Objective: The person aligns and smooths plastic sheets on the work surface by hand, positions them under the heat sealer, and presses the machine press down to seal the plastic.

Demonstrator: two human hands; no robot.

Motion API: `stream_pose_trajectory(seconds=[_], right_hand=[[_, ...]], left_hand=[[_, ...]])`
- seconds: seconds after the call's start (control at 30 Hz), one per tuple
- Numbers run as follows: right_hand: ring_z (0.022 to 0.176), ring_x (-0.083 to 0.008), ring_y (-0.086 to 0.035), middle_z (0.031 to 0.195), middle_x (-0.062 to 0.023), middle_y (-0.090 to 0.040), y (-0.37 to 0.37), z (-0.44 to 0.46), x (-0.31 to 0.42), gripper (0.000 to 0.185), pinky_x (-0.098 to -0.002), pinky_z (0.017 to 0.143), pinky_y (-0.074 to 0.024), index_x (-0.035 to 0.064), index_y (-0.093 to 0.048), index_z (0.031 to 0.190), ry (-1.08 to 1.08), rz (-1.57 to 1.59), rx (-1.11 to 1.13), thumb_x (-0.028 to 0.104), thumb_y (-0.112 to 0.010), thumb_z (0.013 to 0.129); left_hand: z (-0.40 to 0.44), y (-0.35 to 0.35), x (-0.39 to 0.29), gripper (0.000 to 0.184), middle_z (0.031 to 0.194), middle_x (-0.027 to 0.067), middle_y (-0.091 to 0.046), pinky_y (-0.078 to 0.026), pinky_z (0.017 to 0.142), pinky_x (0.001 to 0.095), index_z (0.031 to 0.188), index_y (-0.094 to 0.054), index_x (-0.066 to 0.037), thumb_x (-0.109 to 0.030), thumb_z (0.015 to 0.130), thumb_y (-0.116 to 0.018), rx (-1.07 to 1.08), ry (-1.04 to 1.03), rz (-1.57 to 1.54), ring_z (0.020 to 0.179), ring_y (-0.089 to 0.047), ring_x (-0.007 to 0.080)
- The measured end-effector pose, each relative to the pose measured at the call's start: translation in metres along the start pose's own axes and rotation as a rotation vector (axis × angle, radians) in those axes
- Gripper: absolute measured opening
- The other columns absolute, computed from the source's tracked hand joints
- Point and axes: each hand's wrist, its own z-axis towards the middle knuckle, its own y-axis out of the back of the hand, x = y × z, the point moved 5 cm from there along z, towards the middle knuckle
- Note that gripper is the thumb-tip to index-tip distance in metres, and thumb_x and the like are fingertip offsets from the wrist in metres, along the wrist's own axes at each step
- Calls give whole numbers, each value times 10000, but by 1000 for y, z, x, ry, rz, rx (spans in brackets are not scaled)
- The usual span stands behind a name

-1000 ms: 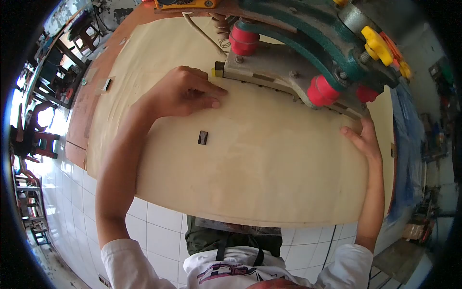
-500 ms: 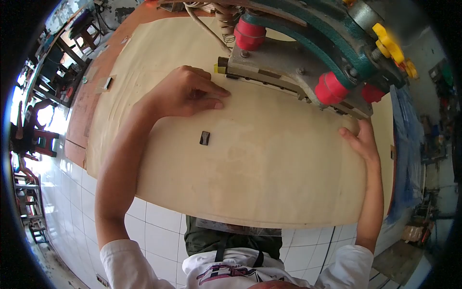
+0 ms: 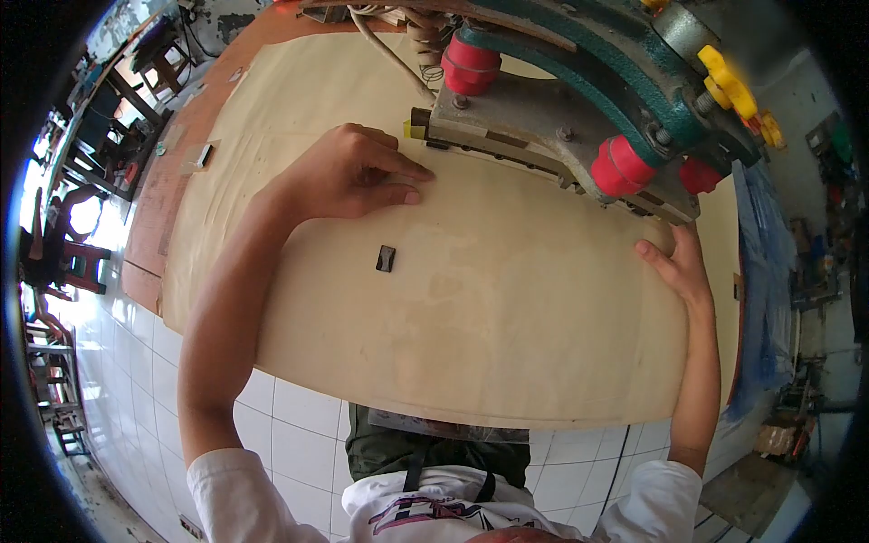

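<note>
My left hand (image 3: 362,176) rests on the tan sheet (image 3: 507,326), its thumb and index finger apart and nothing seen between them. Just right of its fingertips is the near edge of a green machine (image 3: 615,81) with a metal plate (image 3: 534,113) and red knobs (image 3: 625,166). At the right end of that plate is my right hand (image 3: 679,264), thumb spread on the sheet; its other fingertips are partly hidden by the plate. A small black piece (image 3: 386,259) lies on the sheet below my left hand.
Another small dark piece (image 3: 205,157) lies at the left side of the brown table (image 3: 149,213). A pale cable (image 3: 389,56) runs behind the plate. Blue plastic (image 3: 765,271) hangs at the right. Stools and a bench stand at the far left.
The machine head has shifted slightly right in the view since the earliest frame. Both hands stay nearly where they were. The black piece appears a few pixels farther right.
</note>
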Motion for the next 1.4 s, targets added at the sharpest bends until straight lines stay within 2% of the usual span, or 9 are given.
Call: stream_pose_trajectory(seconds=[0.57, 0.67, 0.97, 1.23, 1.33, 1.4], right_hand=[[1278, -373, -443, 1323, -214, -522, 1, -2, -4, 669, -455, 1091, -341, 0, -587, 1287, 2, -52, 2, 420, -788, 807], [1279, -372, -443, 1339, -209, -520, 0, -2, -9, 661, -457, 1097, -338, 7, -583, 1294, -49, -32, 52, 410, -786, 811], [1320, -374, -419, 1397, -183, -509, 1, -2, -4, 668, -464, 1132, -312, 47, -566, 1340, -15, -42, 42, 399, -776, 813], [1365, -381, -385, 1444, -213, -469, 1, -1, 0, 724, -472, 1162, -286, 30, -525, 1386, 43, -47, -9, 399, -769, 813], [1381, -388, -373, 1464, -228, -452, 2, -1, -2, 737, -474, 1166, -283, 28, -515, 1401, 54, -113, -11, 380, -775, 809], [1383, -390, -375, 1472, -229, -447, 2, -2, -5, 739, -475, 1165, -287, 30, -510, 1407, 48, -129, -6, 372, -777, 809]], left_hand=[[0, 0, 0, 245, 799, 144, -711, -495, 673, 413, 1030, -763, -17, -144, 822, -791, 3, 14, 16, 714, -619, 287], [0, 0, 2, 250, 806, 145, -710, -495, 680, 412, 1038, -763, -20, -147, 824, -788, 16, 31, 15, 723, -620, 286], [1, 0, -2, 264, 759, 134, -673, -487, 676, 403, 1071, -760, -41, -158, 835, -777, 20, 24, 19, 717, -610, 278], [1, 3, -4, 274, 733, 127, -639, -469, 649, 403, 1093, -762, -66, -162, 836, -773, 5, 74, 12, 692, -602, 272], [1, 1, 1, 268, 701, 103, -615, -457, 601, 363, 1074, -777, -100, -197, 824, -780, -85, -29, 27, 612, -561, 226], [0, 0, 2, 269, 698, 106, -609, -451, 597, 365, 1073, -776, -93, -192, 824, -779, -83, -41, 39, 611, -555, 234]])
